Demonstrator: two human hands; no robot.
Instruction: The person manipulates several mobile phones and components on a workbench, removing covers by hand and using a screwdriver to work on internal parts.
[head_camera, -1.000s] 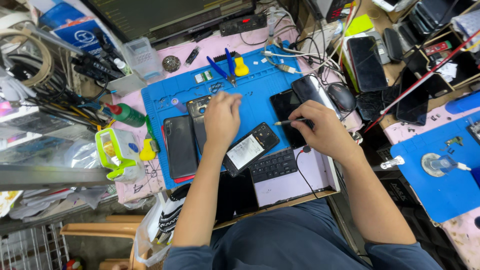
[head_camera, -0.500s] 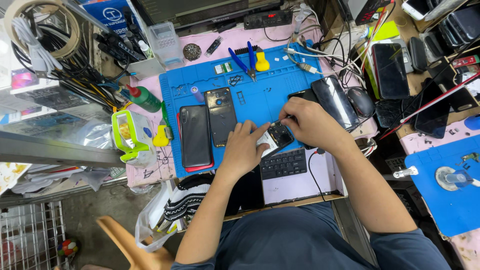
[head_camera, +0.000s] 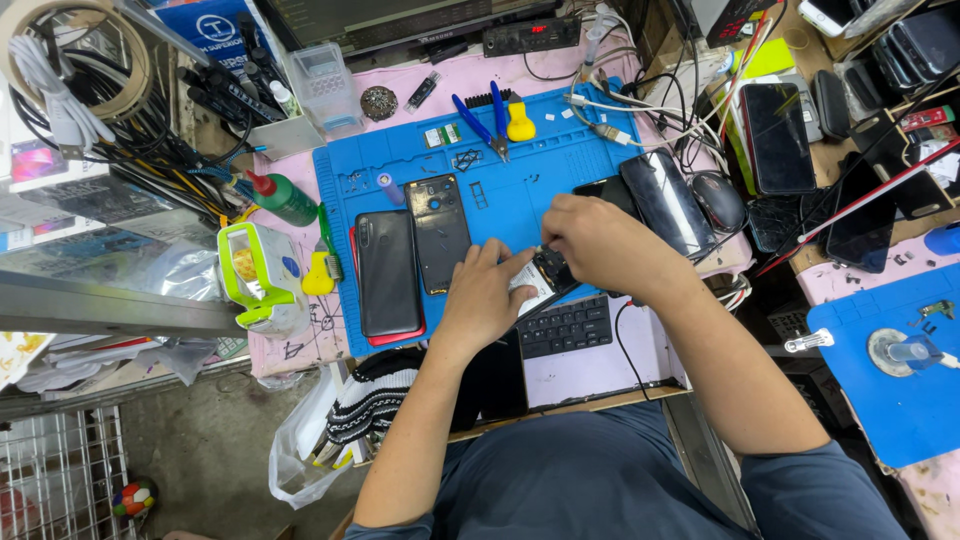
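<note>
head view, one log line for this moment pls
left hand steadies opened phone | right hand works on it | blue mat

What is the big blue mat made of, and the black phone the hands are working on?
The blue mat looks like soft matte rubber or silicone, with moulded little pockets. The opened phone, under the left hand and right hand, seems black plastic with a shiny glassy part, though the hands mostly hide it.
</note>
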